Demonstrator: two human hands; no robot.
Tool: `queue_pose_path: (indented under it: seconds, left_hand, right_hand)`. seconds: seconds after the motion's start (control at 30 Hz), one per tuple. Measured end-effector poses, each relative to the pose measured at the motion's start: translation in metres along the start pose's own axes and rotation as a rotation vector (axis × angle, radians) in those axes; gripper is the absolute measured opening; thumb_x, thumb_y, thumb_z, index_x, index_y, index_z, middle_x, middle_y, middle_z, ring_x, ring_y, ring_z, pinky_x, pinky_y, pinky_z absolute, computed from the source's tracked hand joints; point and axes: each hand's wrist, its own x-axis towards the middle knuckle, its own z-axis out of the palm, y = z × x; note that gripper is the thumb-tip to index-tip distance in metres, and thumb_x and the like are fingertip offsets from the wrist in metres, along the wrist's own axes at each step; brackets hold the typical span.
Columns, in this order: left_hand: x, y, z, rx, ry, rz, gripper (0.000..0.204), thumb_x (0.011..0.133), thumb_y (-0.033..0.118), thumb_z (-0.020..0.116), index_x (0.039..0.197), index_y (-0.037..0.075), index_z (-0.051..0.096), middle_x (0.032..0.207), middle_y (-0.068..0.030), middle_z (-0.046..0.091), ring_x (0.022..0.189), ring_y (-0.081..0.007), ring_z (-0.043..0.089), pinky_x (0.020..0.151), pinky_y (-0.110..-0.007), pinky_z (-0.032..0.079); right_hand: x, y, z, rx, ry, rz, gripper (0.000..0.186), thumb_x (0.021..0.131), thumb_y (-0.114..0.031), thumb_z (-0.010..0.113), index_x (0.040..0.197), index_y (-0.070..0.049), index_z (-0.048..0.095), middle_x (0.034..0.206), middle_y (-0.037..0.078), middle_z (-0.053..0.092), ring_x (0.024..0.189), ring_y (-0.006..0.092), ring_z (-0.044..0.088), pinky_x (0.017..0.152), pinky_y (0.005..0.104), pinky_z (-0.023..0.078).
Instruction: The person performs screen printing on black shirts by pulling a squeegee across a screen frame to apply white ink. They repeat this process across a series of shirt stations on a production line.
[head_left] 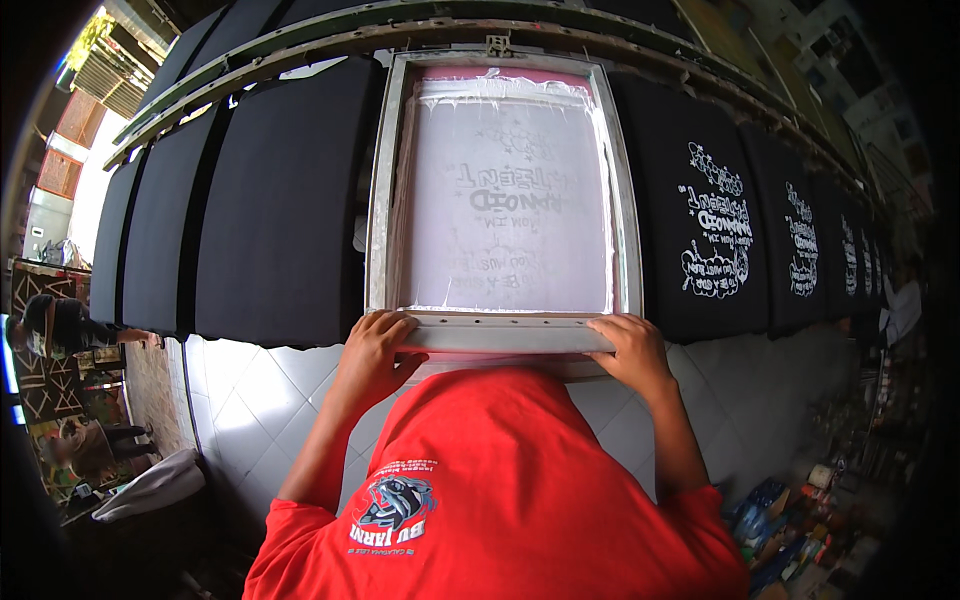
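Note:
A screen-printing frame (381,200) with pale mesh (505,180), faint reversed lettering and white ink along its inner edges lies in the middle. My left hand (385,343) grips the left end of its near bar, fingers curled over the edge. At the bar's right end, my right hand (628,343) holds it the same way. Some pink shows along the top inside the frame and beneath the near bar. Whatever lies under the mesh is mostly hidden.
Several black fabric-covered boards (270,200) line the left; those on the right (650,150) carry white prints. Metal rails (300,40) run behind. Tiled floor (260,400) shows below. People (90,445) appear at far left. Assorted containers (760,510) sit at lower right.

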Motion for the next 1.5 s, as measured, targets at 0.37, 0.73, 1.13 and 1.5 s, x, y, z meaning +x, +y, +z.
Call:
queue_pose_path:
  seconds: [0.37,0.73,1.13,1.5]
  left_hand:
    - [-0.007,0.011,-0.017,-0.105,0.021,-0.032,0.045,0.074,0.016,0.081,0.113,0.005,0.062,0.117,-0.0121,0.064,0.110,-0.0347,0.059,0.096,-0.045,0.047]
    - [-0.015,0.015,0.000,-0.053,0.013,-0.016,0.052,0.074,0.015,0.081,0.121,0.007,0.060,0.125,-0.0136,0.060,0.121,-0.0341,0.054,0.100,-0.044,0.046]
    - [-0.140,-0.014,0.056,-0.567,0.331,-0.426,0.013,0.088,0.003,0.069,0.083,-0.002,0.058,0.069,-0.0078,0.058,0.061,-0.0122,0.053,0.055,-0.026,0.043]
    - [-0.226,-0.045,0.177,-0.758,-0.205,-0.665,0.036,0.094,0.031,0.062,0.100,-0.005,0.064,0.092,-0.0167,0.070,0.085,-0.0215,0.066,0.075,-0.036,0.051]
  right_hand:
    - [-0.010,0.000,0.006,0.004,-0.031,0.033,0.045,0.067,-0.016,0.082,0.109,-0.010,0.068,0.107,0.006,0.069,0.100,0.0268,0.065,0.087,0.0394,0.052]
    - [-0.017,-0.002,0.012,0.020,-0.007,0.049,0.048,0.065,-0.014,0.083,0.110,-0.011,0.068,0.108,0.005,0.068,0.102,0.0260,0.065,0.090,0.0392,0.052]
    - [-0.063,-0.011,0.060,-0.115,0.156,-0.026,0.059,0.062,-0.010,0.082,0.117,-0.009,0.064,0.117,0.004,0.063,0.111,0.0256,0.059,0.097,0.0410,0.048]
    - [-0.124,-0.041,0.076,0.184,0.468,0.044,0.043,0.076,-0.023,0.079,0.109,-0.002,0.060,0.111,0.013,0.061,0.101,0.0323,0.062,0.087,0.0411,0.051]
